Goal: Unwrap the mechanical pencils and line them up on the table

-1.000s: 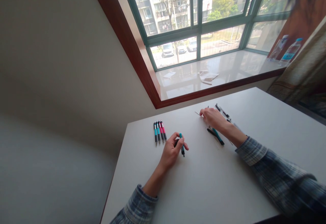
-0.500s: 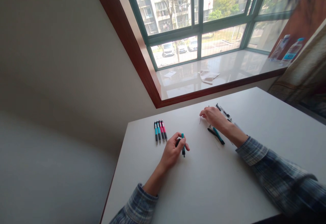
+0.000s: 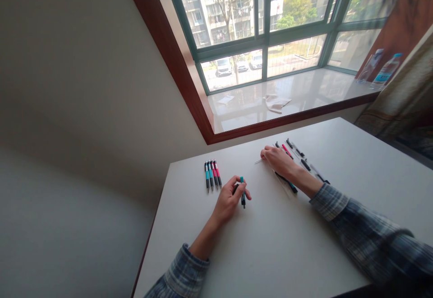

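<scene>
My left hand point(image 3: 227, 202) is closed around a teal and black pen barrel point(image 3: 242, 198), held nearly upright above the table. My right hand point(image 3: 278, 161) pinches a thin, pale stick that looks like a pen refill point(image 3: 257, 161), its end sticking out to the left of the fingers. Beneath and beside the right wrist lie a teal and black pen part point(image 3: 292, 188), a pink barrel point(image 3: 287, 151) and several black and clear pen pieces point(image 3: 305, 165). Several whole pens point(image 3: 212, 174), teal and pink with black grips, lie side by side left of my left hand.
The white table point(image 3: 270, 253) meets the wall below a window sill with a dark red frame point(image 3: 257, 123). On the sill are a crumpled cloth point(image 3: 276, 103) and two plastic bottles point(image 3: 385, 71). A curtain point(image 3: 389, 104) hangs at the right.
My right hand has moved slightly left, and the thin refill now points left rather than down. More pen parts, including the pink barrel, have come into sight. My left hand has barely moved.
</scene>
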{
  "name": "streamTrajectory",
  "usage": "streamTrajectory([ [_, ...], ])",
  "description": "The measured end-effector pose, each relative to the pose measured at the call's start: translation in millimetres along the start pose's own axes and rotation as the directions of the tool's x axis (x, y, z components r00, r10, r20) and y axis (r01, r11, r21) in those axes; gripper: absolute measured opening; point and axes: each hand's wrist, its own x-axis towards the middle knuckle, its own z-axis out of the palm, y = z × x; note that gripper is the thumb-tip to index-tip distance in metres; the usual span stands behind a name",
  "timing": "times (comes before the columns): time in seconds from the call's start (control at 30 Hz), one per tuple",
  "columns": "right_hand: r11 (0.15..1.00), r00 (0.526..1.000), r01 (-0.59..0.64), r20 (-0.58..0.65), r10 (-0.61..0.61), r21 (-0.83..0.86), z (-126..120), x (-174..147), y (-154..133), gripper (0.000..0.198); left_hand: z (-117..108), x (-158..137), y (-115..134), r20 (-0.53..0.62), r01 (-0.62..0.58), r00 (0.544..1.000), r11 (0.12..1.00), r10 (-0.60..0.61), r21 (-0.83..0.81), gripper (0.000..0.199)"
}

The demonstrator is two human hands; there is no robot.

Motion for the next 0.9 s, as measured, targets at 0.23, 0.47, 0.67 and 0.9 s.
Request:
streamTrajectory([
  [0.23,0.812,0.965,0.042,-0.233,0.117,0.583,-23.3,-5.7,-22.5,0.02,-1.0,1.9,-6.7,-0.07,0.019,0.997,0.995,-0.026,-0.095,0.031],
  [0.47,-0.115,0.969,-0.244,0.247,0.009,0.963,-23.1,-21.9,-36.3,0.041,-2.5,-0.2,3.7,-0.097,0.056,0.993,0.994,-0.065,-0.098,0.034],
  [0.67,-0.384,0.92,-0.381,0.387,-0.064,0.841,-5.6,-34.9,-44.8,0.036,-2.6,-0.9,3.8,-0.144,0.078,0.985,0.987,-0.099,-0.143,0.039],
  [0.9,-0.265,0.913,-0.399,0.352,-0.208,0.878,1.9,-41.2,-53.7,0.032,-2.0,-2.1,11.8,-0.111,0.083,0.99,0.995,-0.088,-0.053,0.043],
])
